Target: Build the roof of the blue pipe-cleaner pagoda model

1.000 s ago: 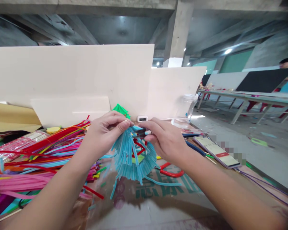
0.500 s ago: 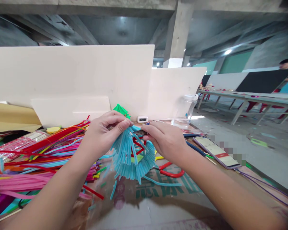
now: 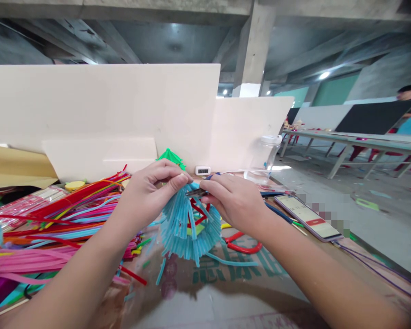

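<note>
A light-blue fringed piece [image 3: 183, 237], made of many pipe cleaners side by side, hangs in a curved skirt shape. My left hand [image 3: 154, 185] pinches its top edge between thumb and fingers. In my right hand [image 3: 236, 198] is a pair of pliers [image 3: 195, 193], its metal jaws at the upper edge of the blue piece; most of the handles are hidden by my fingers. Red pipe cleaners [image 3: 198, 211] and a bit of green show inside the curve. Behind my left hand stands a green folded-umbrella shape [image 3: 170, 156].
Bundles of coloured pipe cleaners [image 3: 37, 258] cover the left side. Red-handled scissors [image 3: 245, 249] lie right of the blue piece, with a phone [image 3: 308, 218] farther right. A small digital clock [image 3: 202, 171] and a clear bottle [image 3: 264, 157] stand before white boards [image 3: 123, 100]. A person [image 3: 409, 105] is far right.
The plier jaws have shifted slightly left and show more at the blue piece's upper edge. My left hand keeps its pinch nearly in place.
</note>
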Tool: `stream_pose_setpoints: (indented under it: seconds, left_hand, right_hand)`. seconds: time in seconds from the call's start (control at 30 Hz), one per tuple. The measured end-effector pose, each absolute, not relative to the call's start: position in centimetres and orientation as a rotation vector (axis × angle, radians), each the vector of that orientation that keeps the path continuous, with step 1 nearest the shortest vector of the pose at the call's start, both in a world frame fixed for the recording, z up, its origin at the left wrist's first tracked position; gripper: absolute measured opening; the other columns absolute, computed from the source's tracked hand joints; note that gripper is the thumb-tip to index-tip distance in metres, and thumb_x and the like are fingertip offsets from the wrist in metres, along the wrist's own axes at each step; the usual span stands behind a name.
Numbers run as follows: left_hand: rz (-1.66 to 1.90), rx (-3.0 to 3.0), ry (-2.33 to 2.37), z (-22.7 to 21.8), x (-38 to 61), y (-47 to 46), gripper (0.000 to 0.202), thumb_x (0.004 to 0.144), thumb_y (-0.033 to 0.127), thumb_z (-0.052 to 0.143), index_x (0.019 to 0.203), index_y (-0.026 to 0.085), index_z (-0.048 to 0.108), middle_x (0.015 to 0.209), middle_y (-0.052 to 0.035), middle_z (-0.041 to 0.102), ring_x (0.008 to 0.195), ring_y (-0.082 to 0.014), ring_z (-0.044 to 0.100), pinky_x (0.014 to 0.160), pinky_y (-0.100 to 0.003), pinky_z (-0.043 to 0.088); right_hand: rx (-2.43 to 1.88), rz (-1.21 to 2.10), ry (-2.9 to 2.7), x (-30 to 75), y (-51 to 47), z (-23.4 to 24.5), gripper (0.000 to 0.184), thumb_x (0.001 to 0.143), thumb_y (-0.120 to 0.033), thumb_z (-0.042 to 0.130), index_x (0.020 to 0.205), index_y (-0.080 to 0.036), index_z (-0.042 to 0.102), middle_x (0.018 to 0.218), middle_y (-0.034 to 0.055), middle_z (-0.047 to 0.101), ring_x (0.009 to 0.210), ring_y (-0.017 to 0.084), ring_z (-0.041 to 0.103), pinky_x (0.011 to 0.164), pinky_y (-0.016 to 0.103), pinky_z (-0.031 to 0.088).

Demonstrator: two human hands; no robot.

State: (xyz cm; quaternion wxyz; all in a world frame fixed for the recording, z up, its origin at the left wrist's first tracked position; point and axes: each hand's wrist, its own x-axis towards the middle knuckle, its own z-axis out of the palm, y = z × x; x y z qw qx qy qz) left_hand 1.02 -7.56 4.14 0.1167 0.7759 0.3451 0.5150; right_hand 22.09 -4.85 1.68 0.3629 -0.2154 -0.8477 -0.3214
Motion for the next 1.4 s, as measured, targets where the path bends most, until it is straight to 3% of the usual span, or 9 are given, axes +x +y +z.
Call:
stream_pose_setpoints:
  seconds: [0.2, 0.77, 1.4]
  left_hand:
    - [1.483, 2.283, 0.998, 4.02, 0.99, -7.36, 0.020, 0.089, 0.034, 0.060, 0.084, 0.021, 0.073, 0.089, -0.0036, 0.067, 0.089, -0.0170, 0.062, 0.079, -0.029, 0.049]
    - [1.444, 2.301, 0.992, 3.95, 1.26, -7.43, 0.020, 0.088, 0.034, 0.060, 0.084, 0.022, 0.075, 0.087, -0.0046, 0.067, 0.086, -0.0180, 0.063, 0.080, -0.030, 0.051]
    - [1.438, 2.306, 1.016, 3.62, 1.10, -6.91, 0.021, 0.089, 0.035, 0.059, 0.083, 0.020, 0.074, 0.087, -0.0041, 0.066, 0.086, -0.0178, 0.062, 0.079, -0.029, 0.049]
  right_hand:
    - [-0.561, -0.869, -2.176, 22.24, -4.81, 1.53, 0.026, 0.101, -0.033, 0.042, 0.095, -0.017, 0.063, 0.081, 0.0042, 0.067, 0.073, 0.016, 0.057, 0.062, 0.029, 0.036]
    - [-0.533, -0.855, -2.225, 22.45, -4.91, 1.86, 0.035, 0.102, -0.038, 0.035, 0.093, -0.016, 0.062, 0.082, 0.0059, 0.067, 0.071, 0.017, 0.056, 0.061, 0.030, 0.035]
    - [-0.563, -0.925, -2.188, 22.00, -5.06, 1.13, 0.029, 0.101, -0.032, 0.039, 0.090, -0.017, 0.061, 0.075, 0.0021, 0.064, 0.069, 0.016, 0.054, 0.058, 0.031, 0.031]
